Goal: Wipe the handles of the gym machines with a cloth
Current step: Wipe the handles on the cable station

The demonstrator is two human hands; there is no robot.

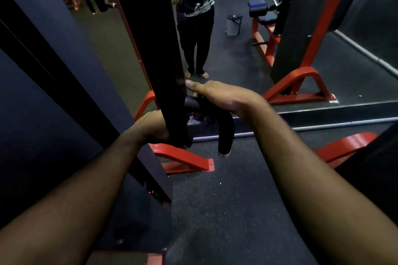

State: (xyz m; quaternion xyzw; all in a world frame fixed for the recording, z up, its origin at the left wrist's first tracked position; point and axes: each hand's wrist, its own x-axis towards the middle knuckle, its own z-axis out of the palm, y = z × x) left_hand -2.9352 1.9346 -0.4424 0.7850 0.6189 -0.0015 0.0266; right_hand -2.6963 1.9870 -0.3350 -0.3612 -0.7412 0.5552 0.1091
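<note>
A black curved handle point(224, 129) hangs from a gym machine, just in front of a wall mirror. Its right end bends down to a pale tip. My right hand point(221, 94) lies on top of the handle's bend, fingers straight and pointing left. My left hand point(154, 127) reaches in at the left, and its fingers are hidden behind the machine's black upright point(155, 49). A small whitish patch point(191, 120) shows below the handle; whether it is the cloth is unclear.
The machine's red foot point(187, 161) stands on the dark rubber floor point(226, 200). Another red foot point(344, 146) lies to the right. The mirror reflects a standing person point(196, 17), a grey bucket point(233, 24) and a red bench machine point(265, 34).
</note>
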